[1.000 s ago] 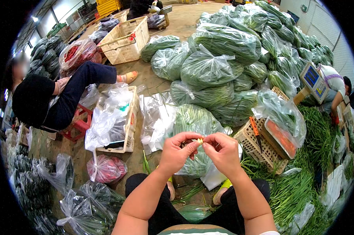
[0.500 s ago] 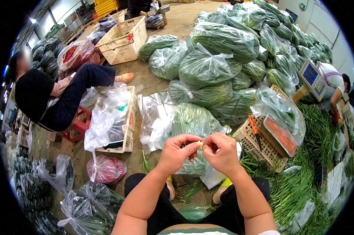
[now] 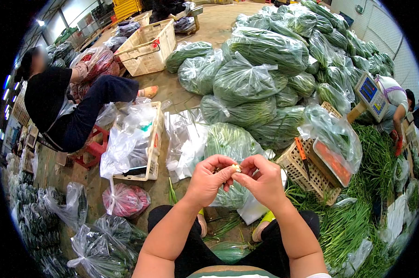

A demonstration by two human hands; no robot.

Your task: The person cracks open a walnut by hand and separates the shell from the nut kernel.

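Note:
My left hand (image 3: 213, 180) pinches a small pale-yellow piece (image 3: 237, 167) between thumb and fingertips; it is too small to name more exactly. Against its other side press the thumb and fingertips of my right hand (image 3: 263, 180). Both hands meet in front of my lap, above a clear plastic bag of green stalks (image 3: 230, 139) standing between my knees. White plastic sheets (image 3: 185, 139) lie left of that bag. To the right, a beige crate (image 3: 290, 160) bears an orange-handled knife (image 3: 302, 155) and a scale (image 3: 331, 162) under clear plastic.
Bagged greens (image 3: 265, 51) are piled ahead. Loose green stalks (image 3: 344, 222) cover the floor at right, where a co-worker (image 3: 395, 99) bends down. Another person (image 3: 56, 102) sits at left by a crate of plastic bags (image 3: 154, 143). A pink-red bag (image 3: 124, 199) lies nearby.
My right fingertips have opened out slightly and more of the pale piece shows. The seated person at left has leaned and reached toward the red bag. The co-worker's gloved hand at right has shifted.

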